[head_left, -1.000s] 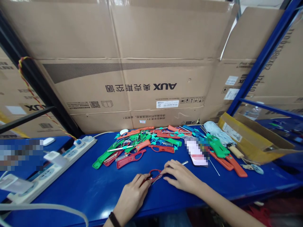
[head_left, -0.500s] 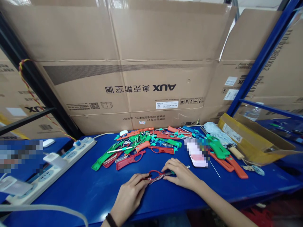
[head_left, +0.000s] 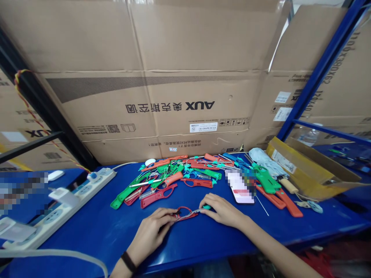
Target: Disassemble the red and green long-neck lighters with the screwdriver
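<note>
My left hand (head_left: pixel 153 231) is closed on one end of a red lighter casing (head_left: pixel 188 218), a long-nosed kind with a loop-shaped trigger opening. Thin pale wires run along the casing. My right hand (head_left: pixel 222 208) pinches a small green part (head_left: pixel 206 207) at the casing's other end; a grey strip leads from it towards the left fingers. The fingertips hide part of the casing. Just beyond my hands lies a pile of lighter parts, with a pink-red half casing (head_left: pixel 158 197) and a red one (head_left: pixel 198 183) at its near side.
Right of the pile lie a phone (head_left: pixel 242 195), green casings (head_left: pixel 268 180), orange casings (head_left: pixel 290 202) and a yellow-taped cardboard box (head_left: pixel 313 183). A white power strip (head_left: pixel 72 204) with plugged-in chargers runs along the left. Large cardboard (head_left: pixel 174 50) walls off the back.
Both hands stay at the red casing. The left hand has shifted slightly left, and the right fingers now hold the green part more visibly, clear of the casing's loop. The view has shifted slightly.
</note>
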A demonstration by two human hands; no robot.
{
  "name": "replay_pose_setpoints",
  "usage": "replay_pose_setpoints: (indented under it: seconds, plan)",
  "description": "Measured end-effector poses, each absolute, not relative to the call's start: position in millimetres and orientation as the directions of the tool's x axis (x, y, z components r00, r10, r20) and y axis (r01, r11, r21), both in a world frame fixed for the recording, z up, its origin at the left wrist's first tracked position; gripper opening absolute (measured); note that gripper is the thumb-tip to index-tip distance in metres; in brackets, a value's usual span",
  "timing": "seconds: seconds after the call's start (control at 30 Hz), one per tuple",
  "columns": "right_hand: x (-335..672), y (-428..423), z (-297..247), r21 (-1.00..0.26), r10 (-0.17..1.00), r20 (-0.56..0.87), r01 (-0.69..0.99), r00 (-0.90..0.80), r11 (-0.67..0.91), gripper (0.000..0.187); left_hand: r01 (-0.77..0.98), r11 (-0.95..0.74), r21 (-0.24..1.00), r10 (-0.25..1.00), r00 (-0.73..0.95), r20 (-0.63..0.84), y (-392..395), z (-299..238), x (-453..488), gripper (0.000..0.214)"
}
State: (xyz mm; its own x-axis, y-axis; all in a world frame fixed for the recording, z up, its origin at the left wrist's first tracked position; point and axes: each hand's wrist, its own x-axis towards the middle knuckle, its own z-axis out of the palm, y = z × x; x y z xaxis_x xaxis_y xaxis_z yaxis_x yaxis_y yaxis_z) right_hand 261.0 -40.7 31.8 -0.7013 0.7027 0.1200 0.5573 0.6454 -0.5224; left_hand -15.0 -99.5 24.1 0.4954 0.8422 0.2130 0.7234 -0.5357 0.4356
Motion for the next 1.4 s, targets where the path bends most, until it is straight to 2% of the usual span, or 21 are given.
replay_pose_setpoints:
  seconds: [0.3,0.57,0.7,0.8,0.93,1.1,1.27,1.4]
  plan:
    - [258,-41,33,-0.546,0.704,0.077,0.561,-0.706,0.622,0.021,0.691,-0.554,0.464,0.830,0.499,0.248,-96,25,-17,0.027]
    - [254,-33,37,-0.627,0.682,0.077,0.497,-0.727,0.600,0.023,0.709,-0.549,0.442,0.834,0.498,0.237,-96,26,-18,0.026]
    - [253,-28,39,-0.638,0.700,0.021,0.530,-0.714,0.559,0.026,0.710,-0.550,0.440,0.833,0.500,0.236,-96,26,-19,0.026]
    - [252,-23,38,-0.692,0.698,-0.029,0.518,-0.716,0.502,0.029,0.711,-0.550,0.437,0.833,0.499,0.238,-96,26,-19,0.026]
    - [250,-15,34,-0.767,0.667,-0.131,0.501,-0.733,0.400,0.031,0.702,-0.564,0.435,0.825,0.501,0.261,-95,26,-17,0.026]
    - [248,-7,29,-0.784,0.639,-0.183,0.503,-0.747,0.364,0.031,0.702,-0.562,0.438,0.827,0.496,0.266,-94,26,-17,0.026]
    - [250,-7,29,-0.785,0.633,-0.184,0.500,-0.752,0.365,0.033,0.695,-0.566,0.444,0.824,0.493,0.280,-95,26,-18,0.027]
    - [251,-13,31,-0.778,0.658,-0.116,0.480,-0.744,0.406,0.033,0.686,-0.569,0.454,0.822,0.497,0.280,-95,25,-19,0.027]
